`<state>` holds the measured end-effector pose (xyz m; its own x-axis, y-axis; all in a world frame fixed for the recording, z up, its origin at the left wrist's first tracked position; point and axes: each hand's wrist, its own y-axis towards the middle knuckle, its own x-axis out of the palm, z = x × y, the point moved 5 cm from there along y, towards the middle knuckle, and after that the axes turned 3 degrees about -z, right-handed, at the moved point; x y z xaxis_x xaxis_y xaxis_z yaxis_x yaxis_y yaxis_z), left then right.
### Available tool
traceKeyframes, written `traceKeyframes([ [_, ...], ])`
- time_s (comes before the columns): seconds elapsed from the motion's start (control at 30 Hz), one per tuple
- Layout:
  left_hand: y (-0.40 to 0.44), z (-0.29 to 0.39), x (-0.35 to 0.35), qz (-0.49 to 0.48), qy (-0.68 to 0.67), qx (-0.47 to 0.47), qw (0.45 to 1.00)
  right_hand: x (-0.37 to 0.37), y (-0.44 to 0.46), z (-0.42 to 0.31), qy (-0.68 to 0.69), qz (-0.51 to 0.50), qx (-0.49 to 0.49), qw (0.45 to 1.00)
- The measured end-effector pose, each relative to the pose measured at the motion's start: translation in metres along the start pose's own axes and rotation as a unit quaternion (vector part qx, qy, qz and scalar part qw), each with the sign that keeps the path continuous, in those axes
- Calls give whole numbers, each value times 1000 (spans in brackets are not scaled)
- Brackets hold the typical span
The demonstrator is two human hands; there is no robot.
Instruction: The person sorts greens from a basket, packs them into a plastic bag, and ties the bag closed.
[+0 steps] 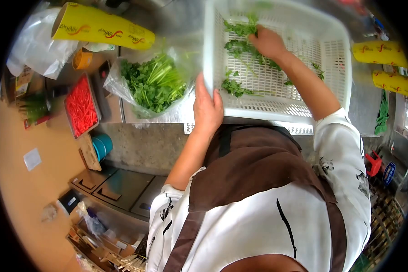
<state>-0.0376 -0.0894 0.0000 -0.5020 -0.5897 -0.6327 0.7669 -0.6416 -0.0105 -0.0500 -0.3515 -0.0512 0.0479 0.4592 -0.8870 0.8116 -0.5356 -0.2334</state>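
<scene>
A white slatted plastic basket rests on the metal counter, with loose green herb sprigs scattered over its bottom. My right hand reaches into the basket, fingers closed on some of the leafy herbs near the far left part. Against the basket's near left corner lies my left hand, fingers extended along the outer wall and thumb apart. Left of that hand, a clear plastic bag holds a thick bunch of green herbs.
A tray of red strips sits at the left, below a yellow sleeve and a plastic bag. More yellow sleeves and a green cloth are at the right. A teal bucket stands lower left.
</scene>
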Motion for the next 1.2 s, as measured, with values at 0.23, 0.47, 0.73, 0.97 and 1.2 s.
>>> traceKeyframes([
  [0.23,1,-3,2,-8,-8,-2,1000,22,28,0,-66,-22,39,997],
  [0.47,0,-2,1,2,4,11,1000,1,52,55,62,38,-37,997],
  [0.73,1,-4,3,2,-3,1,1000,34,-48,-41,-48,-201,-41,978],
  [0.97,1,-1,1,10,9,13,1000,-5,-65,-48,64,-130,-58,988],
  [1.2,0,1,0,9,3,10,1000,8,14,38,-144,-53,-50,987],
])
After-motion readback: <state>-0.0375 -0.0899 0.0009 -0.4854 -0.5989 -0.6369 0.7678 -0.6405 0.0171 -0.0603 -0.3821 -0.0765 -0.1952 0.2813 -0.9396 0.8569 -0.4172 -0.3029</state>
